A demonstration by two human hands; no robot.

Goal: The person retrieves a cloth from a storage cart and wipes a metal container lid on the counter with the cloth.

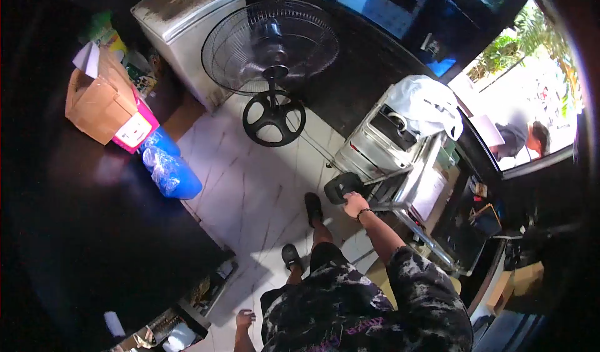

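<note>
My right hand [355,206] is closed on a black rounded-square object [342,187], held out ahead beside the metal cart; its exact kind cannot be made out. A dark band circles that wrist. My left hand [245,318] hangs low by my side, fingers loosely bent and seemingly holding nothing. Just past the black object stands a silver boxy appliance [369,147] with a white plastic bag [425,105] on top. The metal cart [431,242] with papers on it is right of my forearm.
A black pedestal fan [272,45] stands ahead on the tiled floor [231,158], near a worn white chest [187,14]. At left are a cardboard box [103,105], blue plastic-wrapped containers [169,167] and a dark counter [119,246]. Beyond the window at right a person [525,138] is visible.
</note>
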